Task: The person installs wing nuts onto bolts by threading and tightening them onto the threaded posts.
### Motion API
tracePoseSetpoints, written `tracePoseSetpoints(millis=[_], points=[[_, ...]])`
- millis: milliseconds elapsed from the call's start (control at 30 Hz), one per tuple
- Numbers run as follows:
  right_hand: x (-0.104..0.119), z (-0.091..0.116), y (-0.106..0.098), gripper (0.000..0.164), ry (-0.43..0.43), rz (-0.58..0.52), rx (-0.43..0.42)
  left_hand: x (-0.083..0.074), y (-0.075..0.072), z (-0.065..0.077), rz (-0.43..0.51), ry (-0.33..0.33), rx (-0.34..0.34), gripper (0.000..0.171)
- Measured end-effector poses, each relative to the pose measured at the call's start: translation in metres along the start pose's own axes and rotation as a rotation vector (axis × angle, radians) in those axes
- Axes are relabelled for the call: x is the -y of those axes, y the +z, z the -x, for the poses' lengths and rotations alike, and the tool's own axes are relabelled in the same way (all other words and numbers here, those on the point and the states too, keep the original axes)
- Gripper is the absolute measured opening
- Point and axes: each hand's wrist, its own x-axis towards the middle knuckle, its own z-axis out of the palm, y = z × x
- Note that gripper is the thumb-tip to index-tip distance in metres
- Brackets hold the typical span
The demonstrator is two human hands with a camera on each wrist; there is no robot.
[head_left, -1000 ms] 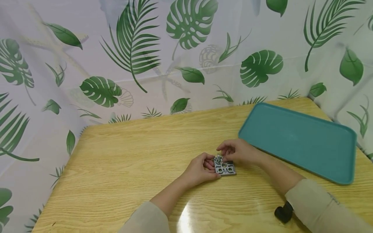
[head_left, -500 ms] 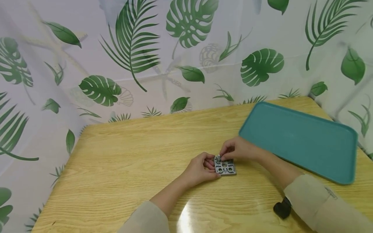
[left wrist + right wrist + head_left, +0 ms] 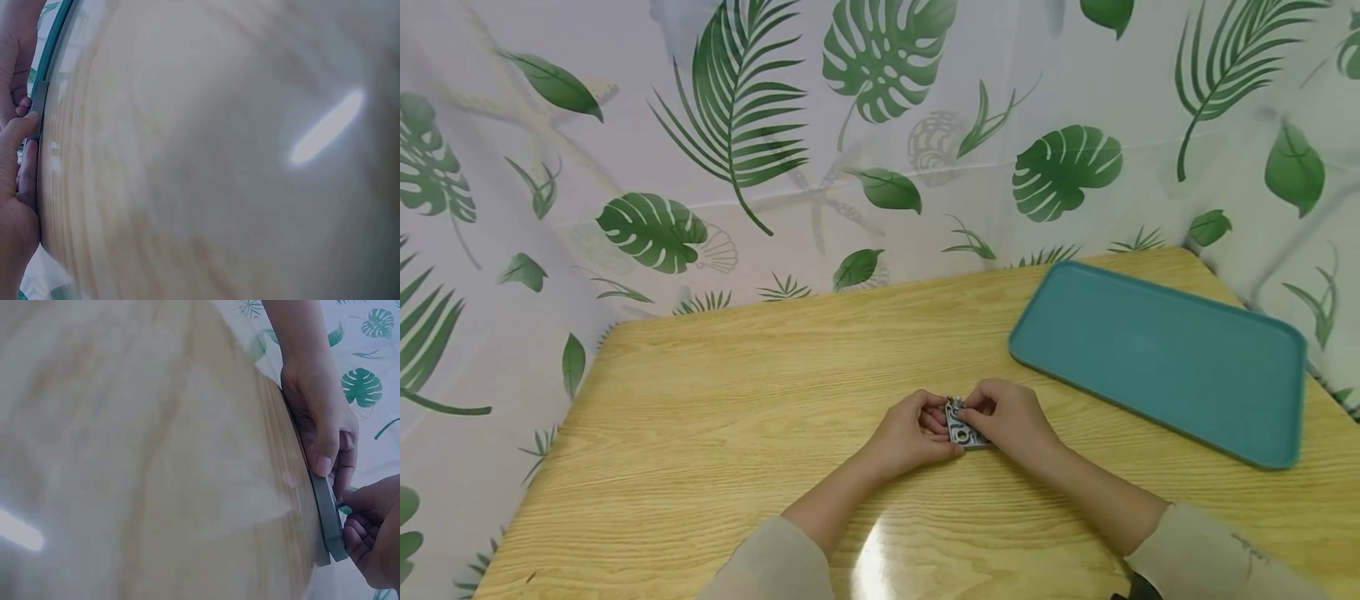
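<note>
The left hand (image 3: 913, 429) grips the flat metal plate (image 3: 973, 440) at its left side, thumb against the near edge and fingers along the far-left part; the right hand (image 3: 1011, 417) pinches at the small metal fitting (image 3: 956, 402) between thumb and forefinger, at the plate's far-left corner; the plate lies on the counter (image 3: 737, 417), in front of the person and well apart from the teal tray (image 3: 1157, 358) on the right; the step in hand looks like seating or turning the fitting in its place, while the left hand steadies the plate; the next move seems to call for a firm pinch and a small, controlled twist or pull straight along the fitting's axis, with the plate kept from sliding; the plate's holed face points up, its left edge running away from the person with a slight lean left; the right hand covers much of it, so its longer side cannot be told; the fitting appears to stand upright, its long axis square to the plate's face
</note>
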Motion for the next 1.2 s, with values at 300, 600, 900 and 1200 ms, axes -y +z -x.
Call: tracePoseSetpoints(millis=[300,600,900,1200], points=[[-0.001,0.001,-0.002,0.008,0.056,-0.026,0.033,0.002,0.0,0.0,-0.003,0.013,0.001,0.059],[-0.023,-0.039,-0.028,0.032,0.012,-0.155,0.381,0.002,0.0,0.0,0.024,-0.009,0.007,0.059],[-0.027,-0.073,-0.031,0.031,-0.148,-0.192,0.686,0.003,-0.002,0.001,0.027,-0.02,0.015,0.057],[-0.029,-0.066,-0.027,0.014,-0.131,-0.17,0.589,0.001,-0.001,0.001,0.011,-0.015,0.011,0.058]])
